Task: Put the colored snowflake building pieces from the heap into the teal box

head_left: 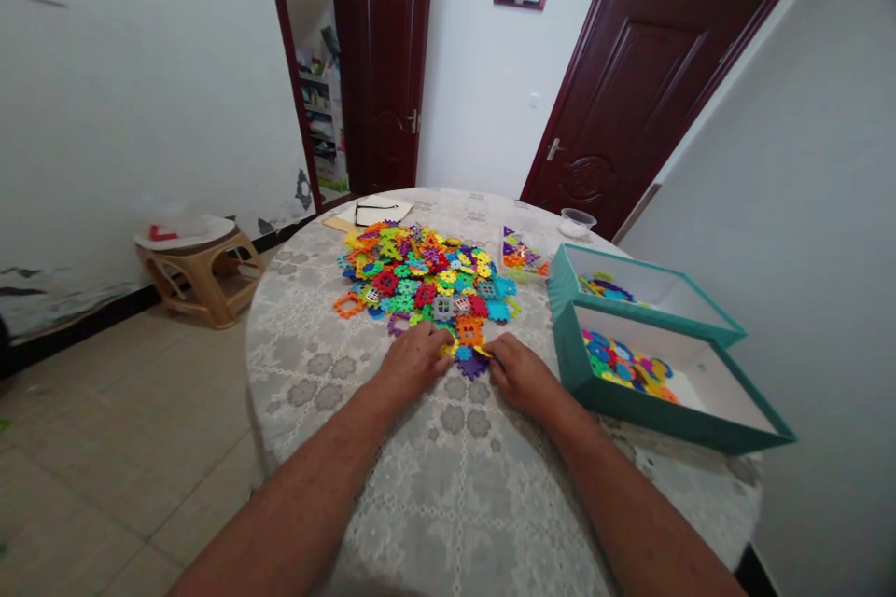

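A large heap of colourful plastic building pieces (402, 275) lies on the round table, many of them gear-shaped or square with notched edges. At its near edge, my left hand (418, 356) is closed with its fingertips on a small yellow piece (448, 350). My right hand (518, 371) pinches another yellow piece (483, 351); its full shape is hidden by the fingers. Between the hands lie a purple notched piece (472, 366) and a small blue gear piece (463, 354). Just beyond them is an orange window-like piece (469, 330).
Two teal boxes stand at the right, a near box (665, 410) and a far box (654, 261), both containing pieces. Behind the heap are a clear tray (522, 254) of small pieces, a clear bowl (578, 222) and glasses (374, 208) on paper. A stool (210, 275) stands left.
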Demonstrator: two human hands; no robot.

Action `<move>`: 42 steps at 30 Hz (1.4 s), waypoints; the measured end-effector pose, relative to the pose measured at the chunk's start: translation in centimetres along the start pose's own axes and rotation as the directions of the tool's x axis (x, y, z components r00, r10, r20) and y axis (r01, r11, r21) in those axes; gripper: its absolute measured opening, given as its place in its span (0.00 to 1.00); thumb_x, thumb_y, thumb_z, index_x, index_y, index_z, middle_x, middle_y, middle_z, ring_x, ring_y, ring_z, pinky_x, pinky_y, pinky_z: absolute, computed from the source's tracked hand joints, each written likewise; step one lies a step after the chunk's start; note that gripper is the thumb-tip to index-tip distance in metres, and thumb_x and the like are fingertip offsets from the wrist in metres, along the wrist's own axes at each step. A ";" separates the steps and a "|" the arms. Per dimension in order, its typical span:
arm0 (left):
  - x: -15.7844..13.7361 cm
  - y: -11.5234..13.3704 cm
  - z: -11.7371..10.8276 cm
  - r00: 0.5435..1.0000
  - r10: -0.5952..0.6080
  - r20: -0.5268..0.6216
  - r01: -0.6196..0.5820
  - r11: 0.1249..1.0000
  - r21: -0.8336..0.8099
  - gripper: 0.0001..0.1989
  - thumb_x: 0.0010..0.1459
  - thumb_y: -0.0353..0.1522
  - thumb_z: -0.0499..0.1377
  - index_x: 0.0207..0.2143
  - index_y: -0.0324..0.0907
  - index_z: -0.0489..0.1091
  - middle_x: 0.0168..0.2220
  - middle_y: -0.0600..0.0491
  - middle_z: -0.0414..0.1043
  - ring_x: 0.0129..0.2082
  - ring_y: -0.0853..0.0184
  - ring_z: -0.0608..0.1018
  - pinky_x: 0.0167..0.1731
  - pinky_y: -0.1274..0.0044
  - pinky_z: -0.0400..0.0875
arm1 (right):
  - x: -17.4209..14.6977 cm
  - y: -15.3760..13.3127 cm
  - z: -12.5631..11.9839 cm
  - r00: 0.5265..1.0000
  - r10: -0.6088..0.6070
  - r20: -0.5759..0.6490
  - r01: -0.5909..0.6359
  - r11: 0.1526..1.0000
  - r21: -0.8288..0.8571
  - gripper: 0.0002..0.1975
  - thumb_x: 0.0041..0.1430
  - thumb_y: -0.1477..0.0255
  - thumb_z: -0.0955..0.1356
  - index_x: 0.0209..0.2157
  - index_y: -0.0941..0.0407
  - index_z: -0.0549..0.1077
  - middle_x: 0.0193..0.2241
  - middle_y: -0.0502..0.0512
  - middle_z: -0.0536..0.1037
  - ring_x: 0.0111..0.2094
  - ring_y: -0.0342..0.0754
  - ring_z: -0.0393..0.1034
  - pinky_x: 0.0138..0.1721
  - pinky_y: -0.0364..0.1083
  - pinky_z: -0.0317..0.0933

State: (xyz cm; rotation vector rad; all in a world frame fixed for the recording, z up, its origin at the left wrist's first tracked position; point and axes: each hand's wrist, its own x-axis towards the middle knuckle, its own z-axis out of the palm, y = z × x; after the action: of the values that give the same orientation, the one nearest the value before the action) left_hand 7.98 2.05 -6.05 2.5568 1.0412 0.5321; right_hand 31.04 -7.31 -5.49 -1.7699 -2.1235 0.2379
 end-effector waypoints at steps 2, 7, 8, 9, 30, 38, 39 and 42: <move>0.0 0.0 0.1 1.000 0.021 -0.010 -0.022 0.997 -0.069 0.11 0.64 0.34 0.62 0.49 0.46 0.75 0.46 0.48 0.70 0.47 0.58 0.74 0.47 0.70 0.68 | 0.1 0.1 0.1 0.999 0.035 -0.040 -0.035 0.999 -0.003 0.09 0.68 0.77 0.62 0.39 0.56 0.75 0.39 0.58 0.75 0.43 0.50 0.69 0.47 0.46 0.60; 0.1 0.0 0.3 0.997 0.047 -0.058 -0.060 0.967 -0.246 0.13 0.60 0.25 0.59 0.46 0.44 0.74 0.45 0.49 0.71 0.47 0.61 0.74 0.49 0.71 0.68 | 0.0 -0.3 0.0 0.956 0.204 -0.212 -0.155 0.962 0.227 0.11 0.69 0.71 0.62 0.45 0.56 0.75 0.34 0.53 0.77 0.36 0.50 0.70 0.39 0.45 0.60; 0.2 0.0 0.3 0.997 0.045 -0.067 -0.061 0.963 -0.263 0.13 0.60 0.25 0.58 0.46 0.43 0.74 0.44 0.49 0.71 0.47 0.61 0.74 0.48 0.71 0.68 | -0.1 -0.6 0.0 0.951 0.222 -0.213 -0.159 0.947 0.279 0.14 0.68 0.71 0.62 0.50 0.56 0.74 0.33 0.52 0.77 0.34 0.49 0.70 0.38 0.45 0.60; 0.2 0.0 0.3 0.996 0.045 -0.073 -0.063 0.959 -0.275 0.13 0.59 0.25 0.58 0.45 0.43 0.74 0.44 0.49 0.71 0.46 0.61 0.74 0.48 0.71 0.68 | -0.2 -0.9 0.0 0.953 0.222 -0.205 -0.151 0.937 0.316 0.15 0.68 0.70 0.62 0.53 0.56 0.74 0.33 0.51 0.77 0.33 0.49 0.70 0.37 0.45 0.60; 0.6 0.3 -0.6 0.973 -0.210 -0.093 0.096 0.738 -0.668 0.17 0.53 0.27 0.61 0.46 0.44 0.74 0.33 0.56 0.70 0.33 0.67 0.72 0.35 0.76 0.66 | 0.6 -4.0 1.2 0.990 0.132 -0.038 -0.125 0.979 0.162 0.07 0.61 0.72 0.70 0.42 0.54 0.74 0.40 0.53 0.73 0.40 0.48 0.68 0.42 0.44 0.57; 1.1 0.1 -0.5 0.968 -0.246 -0.056 0.126 0.663 -0.738 0.19 0.52 0.29 0.62 0.48 0.42 0.77 0.39 0.51 0.78 0.37 0.64 0.77 0.38 0.75 0.71 | 0.6 -4.2 0.8 0.998 0.061 -0.030 -0.055 0.983 0.178 0.06 0.59 0.74 0.70 0.29 0.55 0.68 0.30 0.48 0.70 0.33 0.45 0.63 0.34 0.44 0.51; 1.1 0.1 -0.5 0.970 -0.240 -0.051 0.125 0.664 -0.737 0.17 0.52 0.29 0.61 0.45 0.42 0.78 0.39 0.51 0.79 0.37 0.64 0.78 0.39 0.74 0.71 | 0.5 -4.1 0.9 0.997 0.061 -0.038 -0.052 0.979 0.198 0.07 0.59 0.74 0.69 0.28 0.55 0.68 0.29 0.48 0.70 0.32 0.45 0.63 0.33 0.44 0.50; 1.0 0.1 -0.6 0.969 -0.240 -0.057 0.127 0.685 -0.718 0.12 0.52 0.29 0.62 0.40 0.41 0.78 0.34 0.52 0.79 0.34 0.64 0.76 0.35 0.75 0.68 | 0.4 -3.7 1.2 0.989 0.110 -0.095 -0.079 0.955 0.285 0.08 0.60 0.72 0.69 0.27 0.54 0.67 0.27 0.47 0.69 0.30 0.45 0.63 0.32 0.44 0.51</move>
State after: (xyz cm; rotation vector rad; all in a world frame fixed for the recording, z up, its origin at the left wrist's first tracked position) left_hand 8.44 2.85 -5.25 1.7203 0.8863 0.8764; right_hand 27.19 -7.55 -5.18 -1.6775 -1.8280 0.4337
